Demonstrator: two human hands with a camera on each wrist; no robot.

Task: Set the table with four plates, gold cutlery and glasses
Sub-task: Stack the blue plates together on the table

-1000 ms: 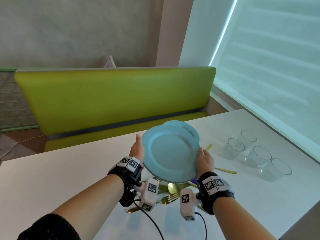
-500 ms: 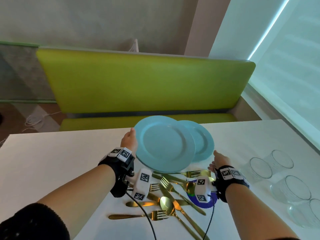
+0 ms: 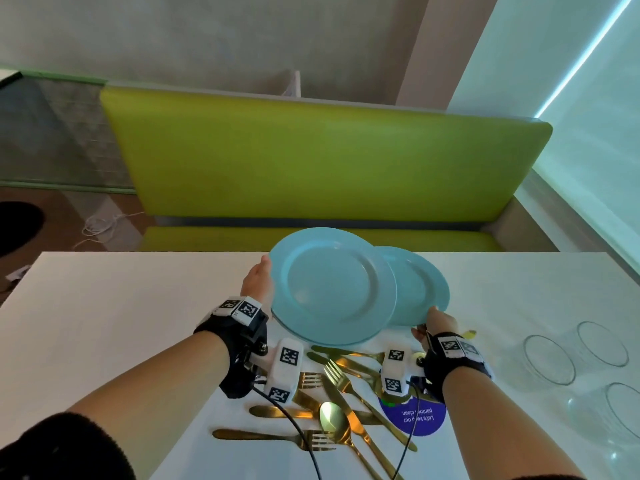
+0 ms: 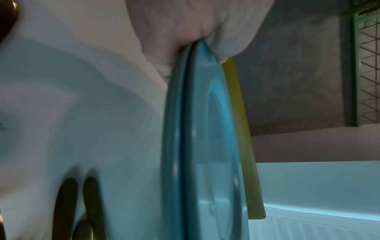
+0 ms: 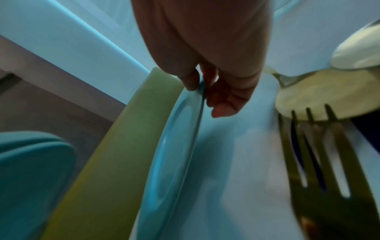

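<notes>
The stack (image 3: 332, 289) is pinched by the left hand (image 3: 258, 284) above the cutlery (image 3: 332, 410); a lone plate (image 3: 420, 289) beside it is pinched by the right hand (image 3: 437, 323) — stiff, slick, breakable, best gripped at rims.

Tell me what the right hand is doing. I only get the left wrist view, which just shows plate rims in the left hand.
Observer: The right hand pinches the rim of a separate blue plate, thumb on its upper face.
Operator: Where is that plate relative to my stack?
Observer: To its right, partly under the stack that the left hand holds.
Operator: Where are the glasses?
Observer: The glasses stand grouped on the right side of the table, apart from the plates.
</notes>
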